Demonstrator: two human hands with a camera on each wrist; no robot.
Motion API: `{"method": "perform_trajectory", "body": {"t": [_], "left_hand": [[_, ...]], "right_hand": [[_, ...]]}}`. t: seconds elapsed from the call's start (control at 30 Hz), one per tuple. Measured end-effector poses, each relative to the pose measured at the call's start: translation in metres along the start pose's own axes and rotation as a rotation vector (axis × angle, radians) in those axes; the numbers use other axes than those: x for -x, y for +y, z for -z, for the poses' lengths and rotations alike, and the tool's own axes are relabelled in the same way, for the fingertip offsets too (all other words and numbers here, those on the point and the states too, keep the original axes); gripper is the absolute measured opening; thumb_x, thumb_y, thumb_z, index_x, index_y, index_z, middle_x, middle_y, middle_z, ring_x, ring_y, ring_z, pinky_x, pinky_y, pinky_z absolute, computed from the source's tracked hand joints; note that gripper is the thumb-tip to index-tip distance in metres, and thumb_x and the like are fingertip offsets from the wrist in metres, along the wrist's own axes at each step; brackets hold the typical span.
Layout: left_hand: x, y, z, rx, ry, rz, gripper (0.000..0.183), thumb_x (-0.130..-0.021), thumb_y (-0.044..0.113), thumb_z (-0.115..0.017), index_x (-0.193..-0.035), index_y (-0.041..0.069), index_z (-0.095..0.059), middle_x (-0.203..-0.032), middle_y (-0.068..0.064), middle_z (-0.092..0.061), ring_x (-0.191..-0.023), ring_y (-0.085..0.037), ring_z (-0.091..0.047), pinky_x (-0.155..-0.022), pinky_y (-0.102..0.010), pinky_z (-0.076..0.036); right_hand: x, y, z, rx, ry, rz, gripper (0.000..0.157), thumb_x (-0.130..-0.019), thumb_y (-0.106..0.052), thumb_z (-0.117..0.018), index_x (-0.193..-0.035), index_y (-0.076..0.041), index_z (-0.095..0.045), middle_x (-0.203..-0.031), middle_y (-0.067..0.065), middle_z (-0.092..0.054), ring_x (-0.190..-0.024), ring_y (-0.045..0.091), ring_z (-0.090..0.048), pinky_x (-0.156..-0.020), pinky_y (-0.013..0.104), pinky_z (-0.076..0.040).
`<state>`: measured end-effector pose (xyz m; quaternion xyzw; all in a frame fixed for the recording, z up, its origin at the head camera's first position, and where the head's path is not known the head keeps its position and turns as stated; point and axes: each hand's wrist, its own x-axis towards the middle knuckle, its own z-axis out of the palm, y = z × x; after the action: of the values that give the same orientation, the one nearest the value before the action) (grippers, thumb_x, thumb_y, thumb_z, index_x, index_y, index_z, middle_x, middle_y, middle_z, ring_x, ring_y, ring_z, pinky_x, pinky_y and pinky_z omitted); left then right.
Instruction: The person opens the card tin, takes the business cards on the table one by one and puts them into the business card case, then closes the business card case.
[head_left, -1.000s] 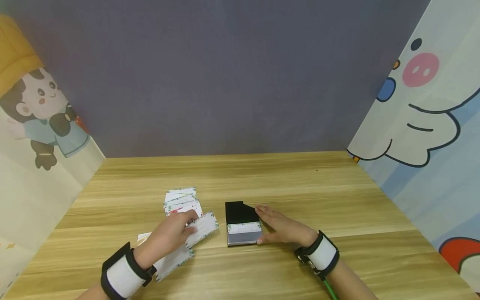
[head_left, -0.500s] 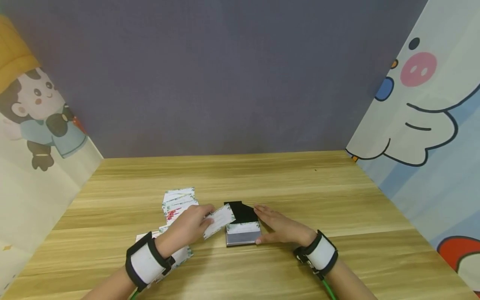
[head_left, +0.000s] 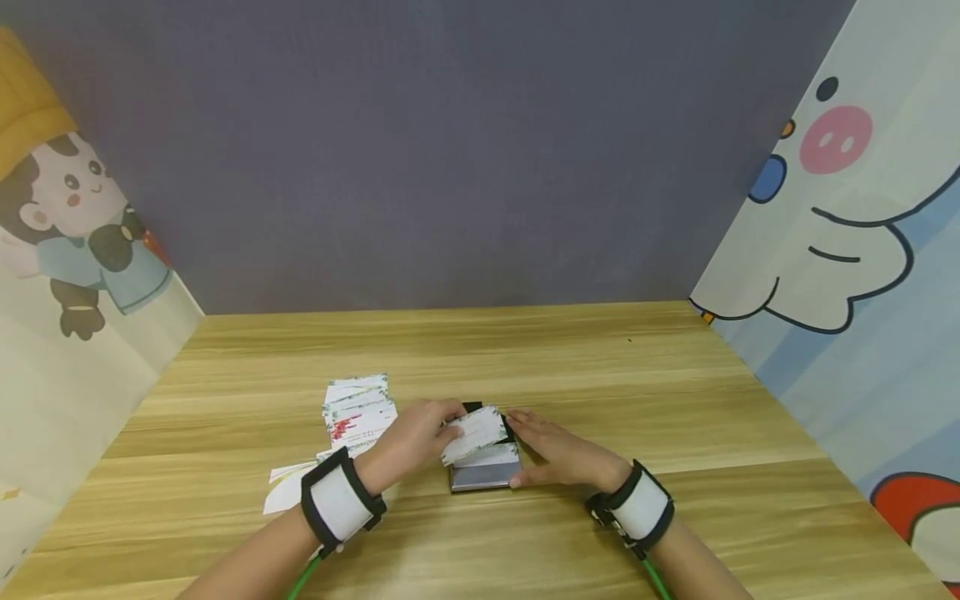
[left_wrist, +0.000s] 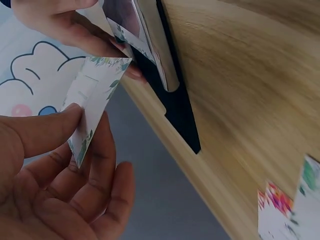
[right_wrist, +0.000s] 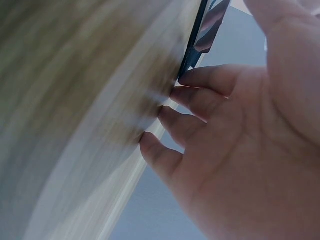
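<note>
My left hand (head_left: pixel 420 437) pinches a white card with a green leaf border (head_left: pixel 476 435) between thumb and fingers. In the head view this card overlaps an opened card case (head_left: pixel 483 477), black with a silvery front pocket. Another leaf-edged card (head_left: pixel 497 455) shows inside that pocket. The left wrist view has the held card (left_wrist: pixel 97 92) tilted, beside the case's black flap (left_wrist: pixel 177 120). Along the right side of the case lies my right hand (head_left: pixel 558 457), fingers extended at its edge and thumb at the front corner. Its fingertips (right_wrist: pixel 150 145) rest on the tabletop in the right wrist view.
A fanned pile of printed cards (head_left: pixel 360 417), one with red flowers, lies left of the case. More cards (head_left: pixel 283 493) lie nearer, partly hidden by my left wrist. A grey panel (head_left: pixel 450 167) rises behind the wooden table (head_left: pixel 600 367), with cartoon-printed sheets at both sides.
My left hand has carried the card rightward from above the loose cards to over the case. The right hand and the case have stayed in place.
</note>
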<state>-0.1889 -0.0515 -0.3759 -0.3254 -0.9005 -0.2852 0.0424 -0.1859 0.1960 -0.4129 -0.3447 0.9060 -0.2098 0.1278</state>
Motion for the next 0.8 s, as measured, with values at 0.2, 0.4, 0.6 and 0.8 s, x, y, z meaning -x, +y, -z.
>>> {"method": "perform_trajectory", "body": {"t": [0.2,0.4,0.6,0.8], "left_hand": [[-0.009,-0.001,-0.008,0.027,0.006,-0.023,0.01,-0.082,0.008,-0.064,-0.092,0.006,-0.065,-0.085,-0.008,-0.069,-0.071,-0.012,-0.059,-0.061,-0.033,-0.052],[-0.014,-0.002,-0.015,0.012,-0.006,-0.017,0.009,-0.082,0.008,-0.063,-0.091,0.006,-0.065,-0.085,-0.008,-0.07,-0.071,-0.012,-0.059,-0.062,-0.032,-0.053],[-0.016,-0.002,-0.021,-0.012,-0.012,-0.037,0.009,-0.082,0.009,-0.064,-0.09,0.007,-0.066,-0.085,-0.008,-0.07,-0.073,-0.014,-0.06,-0.062,-0.033,-0.054],[-0.016,-0.003,-0.024,-0.041,-0.044,-0.028,0.012,-0.081,0.01,-0.064,-0.093,0.005,-0.066,-0.088,-0.01,-0.07,-0.077,-0.017,-0.062,-0.066,-0.034,-0.055]], "right_hand": [[0.0,-0.002,0.0,0.006,-0.01,-0.031,0.09,-0.081,-0.052,-0.057,-0.139,0.006,-0.022,-0.148,0.026,-0.018,-0.134,0.038,-0.015,-0.107,0.057,-0.022],[0.001,-0.004,0.0,-0.009,0.0,-0.027,0.088,-0.08,-0.049,-0.059,-0.139,0.006,-0.023,-0.147,0.029,-0.019,-0.133,0.04,-0.016,-0.107,0.057,-0.022],[0.001,-0.003,0.0,-0.019,0.011,-0.015,0.084,-0.079,-0.048,-0.06,-0.14,-0.001,-0.026,-0.146,0.03,-0.02,-0.133,0.04,-0.016,-0.106,0.058,-0.023],[0.0,-0.003,0.0,-0.016,-0.007,-0.027,0.086,-0.08,-0.049,-0.059,-0.14,0.003,-0.024,-0.147,0.029,-0.019,-0.134,0.04,-0.015,-0.107,0.057,-0.022]]}}
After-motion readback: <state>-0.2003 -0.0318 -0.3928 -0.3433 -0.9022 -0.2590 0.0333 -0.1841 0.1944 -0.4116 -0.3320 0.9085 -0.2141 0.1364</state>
